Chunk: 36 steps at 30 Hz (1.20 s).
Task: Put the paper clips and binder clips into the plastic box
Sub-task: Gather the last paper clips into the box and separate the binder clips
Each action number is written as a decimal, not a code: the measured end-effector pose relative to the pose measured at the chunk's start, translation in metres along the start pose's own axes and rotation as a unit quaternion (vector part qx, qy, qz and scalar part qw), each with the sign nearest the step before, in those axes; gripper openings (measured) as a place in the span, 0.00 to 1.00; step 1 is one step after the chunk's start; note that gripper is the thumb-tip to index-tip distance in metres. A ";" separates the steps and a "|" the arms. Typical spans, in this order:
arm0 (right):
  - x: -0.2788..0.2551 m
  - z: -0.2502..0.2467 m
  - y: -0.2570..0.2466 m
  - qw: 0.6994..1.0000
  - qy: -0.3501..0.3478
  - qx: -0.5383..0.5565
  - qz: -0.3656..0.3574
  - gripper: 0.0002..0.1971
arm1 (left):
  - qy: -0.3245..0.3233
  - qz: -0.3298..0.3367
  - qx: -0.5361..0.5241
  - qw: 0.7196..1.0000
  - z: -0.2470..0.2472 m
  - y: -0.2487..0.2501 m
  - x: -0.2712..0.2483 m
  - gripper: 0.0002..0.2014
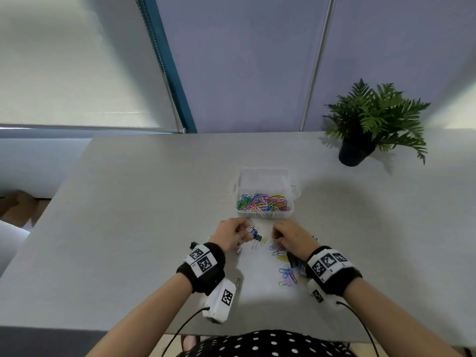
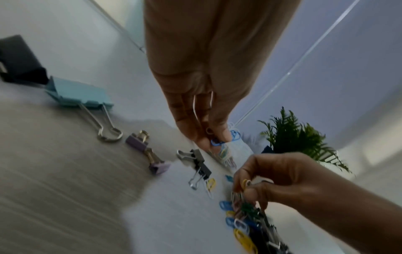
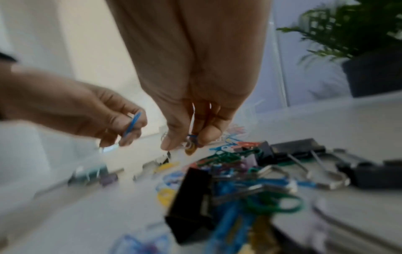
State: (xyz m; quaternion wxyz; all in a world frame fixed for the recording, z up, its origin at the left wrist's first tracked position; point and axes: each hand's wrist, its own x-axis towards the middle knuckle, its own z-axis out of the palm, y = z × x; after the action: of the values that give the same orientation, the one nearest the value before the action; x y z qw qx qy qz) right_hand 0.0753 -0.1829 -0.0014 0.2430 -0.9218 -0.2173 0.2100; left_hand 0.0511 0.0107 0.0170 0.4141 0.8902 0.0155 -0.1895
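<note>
Two hands work low in the frame on the smooth grey tabletop (image 1: 128,202), just below the clear, thin-walled plastic box (image 1: 264,177), already layered with glossy paper clips (image 1: 264,203). Your left hand (image 1: 230,235) pinches a few blue wire clips; your right hand (image 1: 292,237) pinches several from the tangled pile (image 1: 287,271). Hooked loops could drag neighbours along and spill short of the box. Sprung steel binder clips (image 2: 201,165) remain, slick and angular.

clear plastic box (image 1: 262,176) holding coloured paper clips (image 1: 264,202) (heaped), binder clips (image 2: 199,165) outside
</note>
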 end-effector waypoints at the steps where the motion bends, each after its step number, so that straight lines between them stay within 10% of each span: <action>1: -0.002 -0.003 0.000 0.998 0.008 0.056 0.014 0.12 | -0.004 -0.004 -0.018 1.000 -0.003 -0.001 0.000 0.04; 12: 0.032 -0.057 -0.003 0.963 0.179 0.196 0.044 0.04 | 0.068 0.015 0.112 0.991 -0.036 0.027 0.068 0.10; 21: -0.001 -0.048 -0.005 0.993 0.104 -0.053 0.023 0.10 | 0.025 0.186 0.168 0.968 -0.003 0.030 0.019 0.13; 25: -0.033 -0.034 0.009 0.990 -0.025 -0.128 0.053 0.28 | -0.135 0.168 0.245 0.945 0.055 0.029 -0.010 0.34; 29: -0.051 -0.014 0.019 0.982 -0.075 -0.147 0.095 0.43 | -0.099 0.170 0.298 0.934 0.086 0.027 -0.006 0.51; 36: -0.043 0.010 0.014 0.984 0.015 -0.167 0.051 0.28 | -0.018 0.162 0.308 0.937 0.068 0.023 0.008 0.19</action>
State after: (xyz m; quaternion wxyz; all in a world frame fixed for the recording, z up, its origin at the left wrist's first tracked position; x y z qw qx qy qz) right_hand 0.0397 -0.2122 -0.0045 0.0776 -0.9624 -0.1980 0.1691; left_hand 0.0409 -0.0561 -0.0085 0.1455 0.9609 -0.1957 -0.1313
